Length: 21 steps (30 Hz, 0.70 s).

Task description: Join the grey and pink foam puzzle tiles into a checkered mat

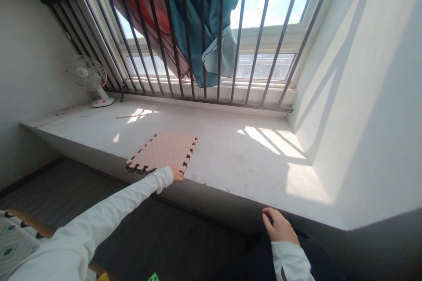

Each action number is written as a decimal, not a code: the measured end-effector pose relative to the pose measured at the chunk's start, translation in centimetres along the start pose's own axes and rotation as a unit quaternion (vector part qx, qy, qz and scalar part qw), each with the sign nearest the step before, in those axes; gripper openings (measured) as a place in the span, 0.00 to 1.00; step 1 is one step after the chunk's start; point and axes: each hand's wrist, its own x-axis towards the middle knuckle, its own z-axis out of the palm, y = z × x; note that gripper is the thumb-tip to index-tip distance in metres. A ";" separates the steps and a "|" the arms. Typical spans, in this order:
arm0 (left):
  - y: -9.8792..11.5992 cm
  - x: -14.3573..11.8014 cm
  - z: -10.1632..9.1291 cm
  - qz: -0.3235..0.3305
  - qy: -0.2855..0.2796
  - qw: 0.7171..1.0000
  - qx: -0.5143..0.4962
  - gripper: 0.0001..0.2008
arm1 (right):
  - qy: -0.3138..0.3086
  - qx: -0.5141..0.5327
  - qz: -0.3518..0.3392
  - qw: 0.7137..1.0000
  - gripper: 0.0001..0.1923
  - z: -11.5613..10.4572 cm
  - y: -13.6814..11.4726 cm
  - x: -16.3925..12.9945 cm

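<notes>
A stack of pink interlocking foam mats [168,149] with toothed edges lies on the white window ledge, its near corner reaching the ledge's front edge. My left hand [177,174] is closed on that near right corner; its fingertips are hidden behind the mats. To the right, my right hand [281,226] hovers by the front edge of the ledge. Its fingers are loosely curled, thumb close to the forefinger, and nothing shows in them.
A dark metal railing [184,30] runs along the window, with teal and pink curtains [194,22] behind it. At the ledge's far left stands a small fan [86,74]. A thin stick [132,116] lies on the white ledge [227,158]. Patterned fabric [13,241] shows at lower left.
</notes>
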 end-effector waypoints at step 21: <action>-2.2 0.2 -1.5 -0.014 0.110 0.983 -0.144 0.18 | -0.009 -0.019 -0.004 1.000 0.13 0.1 0.5 0.1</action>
